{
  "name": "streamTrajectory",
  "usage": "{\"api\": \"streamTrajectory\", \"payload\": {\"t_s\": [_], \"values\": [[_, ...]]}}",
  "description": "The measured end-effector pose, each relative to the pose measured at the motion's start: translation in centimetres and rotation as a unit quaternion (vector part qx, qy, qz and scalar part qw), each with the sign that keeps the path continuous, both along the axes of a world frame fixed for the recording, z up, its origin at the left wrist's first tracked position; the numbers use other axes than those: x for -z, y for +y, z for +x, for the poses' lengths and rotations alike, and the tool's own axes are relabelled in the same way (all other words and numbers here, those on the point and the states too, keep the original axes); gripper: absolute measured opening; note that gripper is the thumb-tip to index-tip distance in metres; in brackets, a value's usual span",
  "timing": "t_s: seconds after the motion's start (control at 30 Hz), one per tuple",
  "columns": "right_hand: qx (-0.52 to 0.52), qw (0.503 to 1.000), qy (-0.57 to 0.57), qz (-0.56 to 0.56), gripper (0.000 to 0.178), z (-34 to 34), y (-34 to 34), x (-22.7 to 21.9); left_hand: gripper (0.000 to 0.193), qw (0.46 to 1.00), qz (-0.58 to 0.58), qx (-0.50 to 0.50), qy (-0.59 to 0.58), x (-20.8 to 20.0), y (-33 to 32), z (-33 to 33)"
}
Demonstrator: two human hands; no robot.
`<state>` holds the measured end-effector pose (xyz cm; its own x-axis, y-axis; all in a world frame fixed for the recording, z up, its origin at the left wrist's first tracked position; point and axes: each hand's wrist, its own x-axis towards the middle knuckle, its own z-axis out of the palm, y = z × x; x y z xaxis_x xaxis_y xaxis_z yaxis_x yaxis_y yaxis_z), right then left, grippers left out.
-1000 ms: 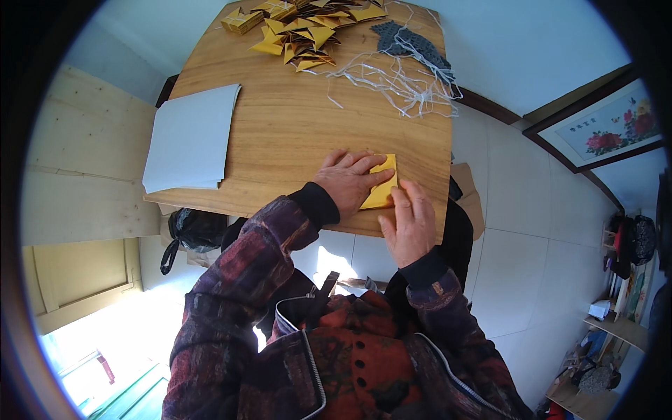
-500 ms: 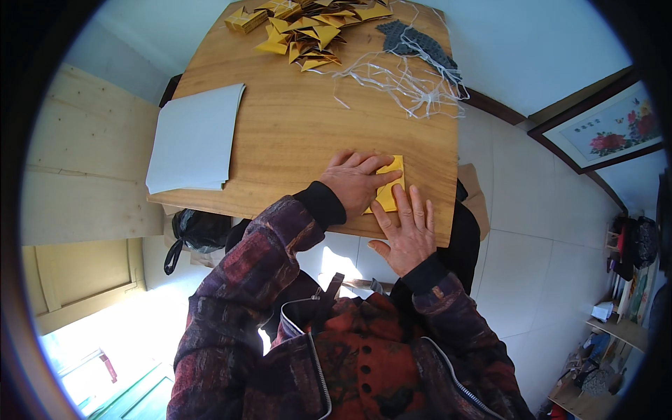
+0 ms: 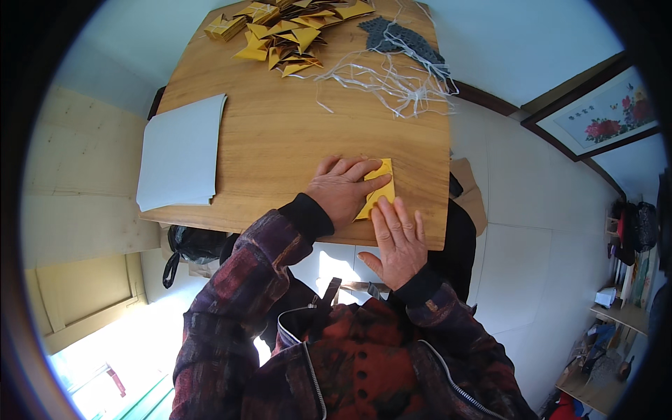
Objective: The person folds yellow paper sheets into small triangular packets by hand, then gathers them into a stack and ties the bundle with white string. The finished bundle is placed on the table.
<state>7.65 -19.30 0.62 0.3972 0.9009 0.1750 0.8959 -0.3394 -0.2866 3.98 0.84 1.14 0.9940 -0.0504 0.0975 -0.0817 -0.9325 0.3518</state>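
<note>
A folded piece of yellow paper (image 3: 381, 191) lies flat near the front right edge of the wooden table. My left hand (image 3: 341, 187) rests across its left part, fingers stretched out and pressing it down. The fingertips of my right hand (image 3: 400, 243) lie flat on its lower right side, with the thumb held apart. Both hands are open, and they hide part of the paper. Farther back on the table is a heap of folded yellow paper pieces (image 3: 285, 38).
A stack of pale sheets (image 3: 182, 154) lies at the table's left. White plastic strings (image 3: 399, 87) trail beside a grey knitted piece (image 3: 402, 40) at the back right. A black plastic bag (image 3: 196, 245) sits below the table's left edge. The wooden tabletop (image 3: 280, 126) spans between.
My right hand's fingers have drawn closer together and shifted slightly left and down at the paper's lower side. My left hand stays on the paper. The whole view has shifted a little.
</note>
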Motion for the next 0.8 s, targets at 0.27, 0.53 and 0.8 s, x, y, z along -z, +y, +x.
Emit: {"api": "streamTrajectory", "payload": {"t_s": [0.27, 0.53, 0.8], "values": [[0.005, 0.999, -0.046, -0.025, 0.077, -0.9, 0.4, 0.8, 0.052, 0.998, 0.060, 0.000, -0.003, 0.0, -0.2, 0.0], [0.041, 0.990, -0.133, 0.008, 0.050, -1.1, 0.9, 1.9, 0.052, 1.000, 0.005, 0.013, 0.003, 0.2, 0.2, 0.3], [0.043, 0.990, -0.131, 0.020, 0.041, -1.1, 0.8, 2.3, 0.053, 1.000, 0.007, 0.016, -0.007, 0.0, 0.1, 0.3]]}}
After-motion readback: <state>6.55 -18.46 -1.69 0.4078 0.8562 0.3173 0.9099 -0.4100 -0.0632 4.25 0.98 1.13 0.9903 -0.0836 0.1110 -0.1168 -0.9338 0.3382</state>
